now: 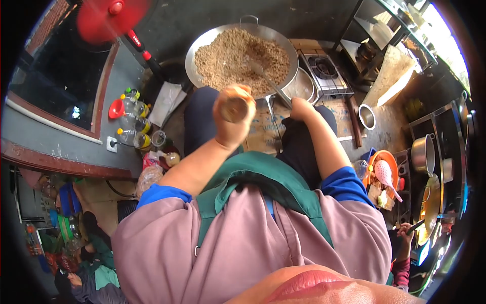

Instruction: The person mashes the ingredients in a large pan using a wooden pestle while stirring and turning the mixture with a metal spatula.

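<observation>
A large wide metal wok (191, 58) stands in front of my knees, filled with brown crumbly food (228, 53). My right hand (302, 109) is closed around the handle of a long metal spatula (273, 85), whose head is partly buried in the crumbs. Raised near the wok's front rim, my left hand (234, 112) wraps around a thick brown cylinder (234, 110). Its round end faces the camera and the rest is hidden by my fingers, so I cannot tell its exact kind.
Beside the wok are a metal pot (299, 86) and a gas stove (324, 68). Several bottles (132, 109) and a red funnel (116, 108) line the left wall under a red fan (114, 17). An orange basin (387, 157) stands right. Other people (96, 263) sit behind.
</observation>
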The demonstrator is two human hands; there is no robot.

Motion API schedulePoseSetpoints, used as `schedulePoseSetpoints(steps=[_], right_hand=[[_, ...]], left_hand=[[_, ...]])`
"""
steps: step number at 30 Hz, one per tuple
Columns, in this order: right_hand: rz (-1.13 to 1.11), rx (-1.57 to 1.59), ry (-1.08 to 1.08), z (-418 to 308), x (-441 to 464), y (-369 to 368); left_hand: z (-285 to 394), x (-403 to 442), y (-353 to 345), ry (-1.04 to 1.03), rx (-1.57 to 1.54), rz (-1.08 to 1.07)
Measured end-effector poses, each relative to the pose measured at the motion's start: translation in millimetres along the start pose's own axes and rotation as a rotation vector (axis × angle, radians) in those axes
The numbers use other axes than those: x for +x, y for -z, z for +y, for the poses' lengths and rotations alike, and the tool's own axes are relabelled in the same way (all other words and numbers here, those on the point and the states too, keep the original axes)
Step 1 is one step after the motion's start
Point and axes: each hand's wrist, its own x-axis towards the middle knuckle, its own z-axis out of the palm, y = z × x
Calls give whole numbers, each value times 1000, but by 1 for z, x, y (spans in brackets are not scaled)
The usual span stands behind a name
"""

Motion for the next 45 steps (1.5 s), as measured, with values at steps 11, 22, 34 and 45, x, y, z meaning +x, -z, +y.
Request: schedulePoseSetpoints(steps=[11,22,34,45], right_hand=[[336,-25,-19,-1,-43,60],[172,-280,105,-107,17,22],[-45,1359,-253,-76,50,49],[-416,2035,-446,-80,186,9]], left_hand=[[-30,70,95,-156,282,168],[-66,57,125,-179,382,68],[-65,63,127,-201,405,33],[-68,63,127,-219,369,-35]])
